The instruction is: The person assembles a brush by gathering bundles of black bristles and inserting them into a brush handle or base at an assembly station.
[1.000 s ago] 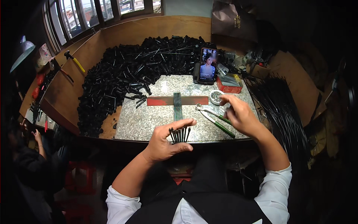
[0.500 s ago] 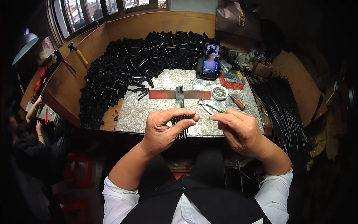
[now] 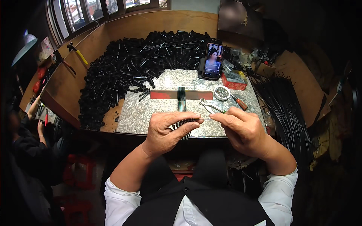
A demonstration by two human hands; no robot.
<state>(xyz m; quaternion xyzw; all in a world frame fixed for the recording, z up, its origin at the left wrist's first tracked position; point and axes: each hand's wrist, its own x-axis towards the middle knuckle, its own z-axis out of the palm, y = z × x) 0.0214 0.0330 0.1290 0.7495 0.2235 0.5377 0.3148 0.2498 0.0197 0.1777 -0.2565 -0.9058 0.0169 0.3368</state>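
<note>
The left hand's (image 3: 166,130) thumb and forefinger close on the near ends of a row of dark rods (image 3: 181,98); the right hand's (image 3: 243,130) fingertips pinch a thin pale wire (image 3: 205,119) that bridges to the left fingertips. Both wrists bend inward, forearms angled up from the lower edge. The rods run away across a reddish bar (image 3: 162,95) on the speckled slab (image 3: 137,115). A second ago, the right hand was beside the white dish (image 3: 222,99).
</note>
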